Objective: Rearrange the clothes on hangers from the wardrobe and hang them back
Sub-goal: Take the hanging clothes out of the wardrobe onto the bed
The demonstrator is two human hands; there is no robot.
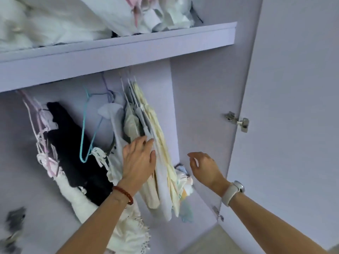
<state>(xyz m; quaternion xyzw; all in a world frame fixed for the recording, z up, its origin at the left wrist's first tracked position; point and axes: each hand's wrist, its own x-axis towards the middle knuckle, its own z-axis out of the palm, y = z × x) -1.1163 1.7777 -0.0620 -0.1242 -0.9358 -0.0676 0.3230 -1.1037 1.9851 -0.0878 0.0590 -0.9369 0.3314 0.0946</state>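
A packed bunch of pale cream and white garments on thin wire hangers (161, 147) is hanging at the right end of the rail inside the lilac wardrobe (207, 107), swinging at a slant towards the side panel. Further left, a black garment (73, 143) and a white fringed garment (88, 197) are hanging beside a bare turquoise wire hanger (88, 129) and a cluster of pink hangers tangled with ribbon straps (42, 140). Judging by the empty hangers and the uneven bunching, the rearranging looks to be partway through: some clothes are sitting back on the rail, while the left side is looking unsorted.

The left hand (139, 158) is reaching in with straight fingers, pressing flat against the cream bunch and slipping between its layers, gripping nothing. The right hand (203, 165) is hovering just right of the bunch, near the side panel, fingers loosely curved and spread, holding nothing and touching nothing that shows.

Above, the lilac shelf (128, 44) is carrying heaped white bedding or linen (55, 21). The open wardrobe door (293, 107) is standing to the right on a metal hinge (238, 121).
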